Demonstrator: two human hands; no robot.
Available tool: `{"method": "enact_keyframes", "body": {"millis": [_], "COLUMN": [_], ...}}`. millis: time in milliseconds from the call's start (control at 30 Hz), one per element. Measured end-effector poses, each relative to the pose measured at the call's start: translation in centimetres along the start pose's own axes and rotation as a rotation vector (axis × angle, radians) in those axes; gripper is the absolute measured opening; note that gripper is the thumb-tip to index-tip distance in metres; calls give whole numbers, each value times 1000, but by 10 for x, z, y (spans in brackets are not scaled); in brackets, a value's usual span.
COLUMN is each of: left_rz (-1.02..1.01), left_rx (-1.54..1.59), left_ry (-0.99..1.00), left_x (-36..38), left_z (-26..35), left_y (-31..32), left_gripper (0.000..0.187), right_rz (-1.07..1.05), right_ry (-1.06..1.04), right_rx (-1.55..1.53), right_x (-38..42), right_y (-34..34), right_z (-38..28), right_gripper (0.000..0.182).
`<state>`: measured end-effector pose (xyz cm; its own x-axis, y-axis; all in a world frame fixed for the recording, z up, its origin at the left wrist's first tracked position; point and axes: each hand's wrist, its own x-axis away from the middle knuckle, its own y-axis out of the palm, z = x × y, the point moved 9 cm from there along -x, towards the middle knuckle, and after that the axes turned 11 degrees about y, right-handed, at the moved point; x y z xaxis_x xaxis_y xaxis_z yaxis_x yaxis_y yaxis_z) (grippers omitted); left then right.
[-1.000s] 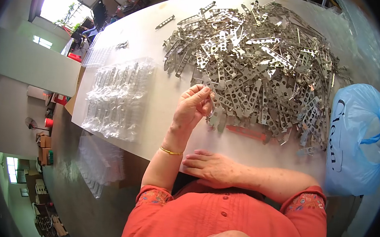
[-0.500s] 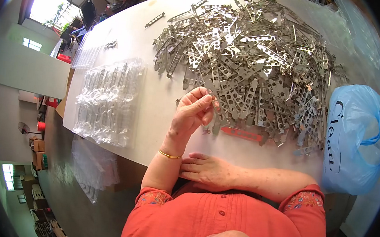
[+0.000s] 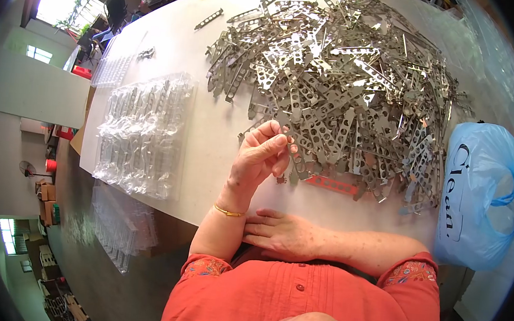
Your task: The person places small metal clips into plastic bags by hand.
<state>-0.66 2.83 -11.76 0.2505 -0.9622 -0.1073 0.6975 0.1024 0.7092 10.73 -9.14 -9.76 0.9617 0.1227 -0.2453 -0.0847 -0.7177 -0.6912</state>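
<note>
Raised at the near edge of a big heap of flat metal strips (image 3: 342, 94), my left hand (image 3: 262, 152) has thumb and fingertips pinched together on a thin perforated metal strip (image 3: 295, 159). Other strips lie right behind it, so its outline is partly lost. A gold bangle (image 3: 228, 212) circles the left wrist. My right hand (image 3: 282, 233) rests flat at the near table edge, fingers extended and pointing left, beside the left forearm, holding nothing. A red strip (image 3: 332, 184) with holes lies at the near side of the heap.
Clear plastic trays (image 3: 143, 132) holding metal strips are on the left of the white table (image 3: 207, 174). Another clear tray (image 3: 113, 68) lies behind. More clear trays (image 3: 122, 225) sit below the left edge. A blue plastic bag (image 3: 480, 195) stands at right, with clear plastic sheeting (image 3: 486, 52) behind.
The view has shifted slightly. My left hand keeps its pinch in nearly the same place, with the fingers slightly changed. My right hand has stayed where it was.
</note>
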Motion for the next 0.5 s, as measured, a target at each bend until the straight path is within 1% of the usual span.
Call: {"method": "enact_keyframes", "body": {"millis": [500], "left_rz": [27], "left_rx": [2], "left_ry": [9], "left_x": [3], "left_z": [0], "left_y": [-6], "left_gripper": [12], "right_rz": [-2], "right_ry": [7], "right_rx": [1], "right_x": [1], "right_y": [1], "right_z": [0], "right_gripper": [36]}}
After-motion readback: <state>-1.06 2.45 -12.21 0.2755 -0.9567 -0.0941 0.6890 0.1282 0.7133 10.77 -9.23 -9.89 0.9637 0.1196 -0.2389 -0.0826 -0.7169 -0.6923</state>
